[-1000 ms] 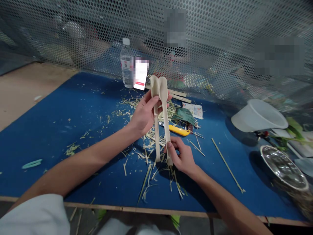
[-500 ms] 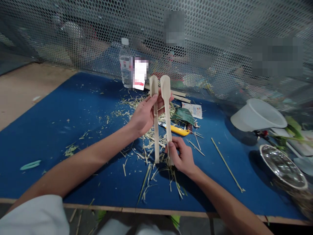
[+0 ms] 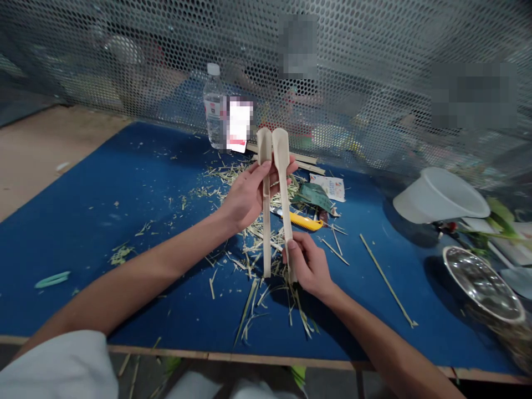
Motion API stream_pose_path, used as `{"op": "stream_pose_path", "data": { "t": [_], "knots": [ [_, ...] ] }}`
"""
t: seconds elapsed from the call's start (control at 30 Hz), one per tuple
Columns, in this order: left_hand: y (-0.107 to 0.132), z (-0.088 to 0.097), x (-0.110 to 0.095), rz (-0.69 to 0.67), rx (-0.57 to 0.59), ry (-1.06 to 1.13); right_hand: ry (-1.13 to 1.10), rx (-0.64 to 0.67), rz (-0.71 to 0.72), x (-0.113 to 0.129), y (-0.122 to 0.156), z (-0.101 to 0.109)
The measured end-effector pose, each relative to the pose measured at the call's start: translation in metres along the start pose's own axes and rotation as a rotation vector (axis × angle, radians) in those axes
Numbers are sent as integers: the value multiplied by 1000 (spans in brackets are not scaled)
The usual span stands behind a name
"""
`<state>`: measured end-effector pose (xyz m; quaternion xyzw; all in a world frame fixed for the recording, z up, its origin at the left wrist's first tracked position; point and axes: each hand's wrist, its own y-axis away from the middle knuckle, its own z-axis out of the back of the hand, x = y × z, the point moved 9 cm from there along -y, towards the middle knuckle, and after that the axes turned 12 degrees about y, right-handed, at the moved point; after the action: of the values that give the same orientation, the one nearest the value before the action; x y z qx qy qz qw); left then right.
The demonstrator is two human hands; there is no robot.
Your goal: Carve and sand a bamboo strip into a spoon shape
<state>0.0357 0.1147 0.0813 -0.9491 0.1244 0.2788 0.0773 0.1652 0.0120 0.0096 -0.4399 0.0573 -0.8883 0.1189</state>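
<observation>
Two pale, long-handled spoon-shaped pieces, which look like bamboo or wood, stand side by side above the table, heads up. My left hand [image 3: 246, 195] grips the left spoon [image 3: 266, 238] just below its head, thumb in front, and its fingers reach behind the other one. The right spoon [image 3: 284, 183] has a wider, smoother head; my right hand [image 3: 310, 265] pinches its handle near the lower end. Their heads touch or nearly touch at the top. Behind and below them lie pale shavings [image 3: 253, 244] and a yellow utility knife [image 3: 305, 221] with its blade out.
A water bottle [image 3: 214, 111] and a lit phone [image 3: 240, 124] stand by the perforated metal screen [image 3: 166, 66]. To the right are a white plastic tub [image 3: 436, 197], a metal bowl [image 3: 482, 282] and a thin stick [image 3: 386, 280]. A green wrapper [image 3: 313, 195] lies beside a white packet [image 3: 332, 187].
The left spoon has shifted slightly right, bringing the two heads closer together. Both hands keep their grips.
</observation>
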Motion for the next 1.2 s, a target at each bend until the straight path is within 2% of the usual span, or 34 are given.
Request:
{"op": "stream_pose_path", "data": {
  "t": [0.2, 0.63, 0.87, 1.2],
  "knots": [
    [-2, 5, 0, -6, -28, 0, -209, 31, -96, -10, 1, -8],
    [-3, 6, -1, -17, -12, -46, -41, -15, -24, 1, 0, 1],
    [-1, 5, -2, -19, -33, -56, 143, -108, 59, 12, 3, 9],
    [-1, 4, -2, -27, -18, -70, 58, -58, 16, 9, 1, 4]
  ]
}}
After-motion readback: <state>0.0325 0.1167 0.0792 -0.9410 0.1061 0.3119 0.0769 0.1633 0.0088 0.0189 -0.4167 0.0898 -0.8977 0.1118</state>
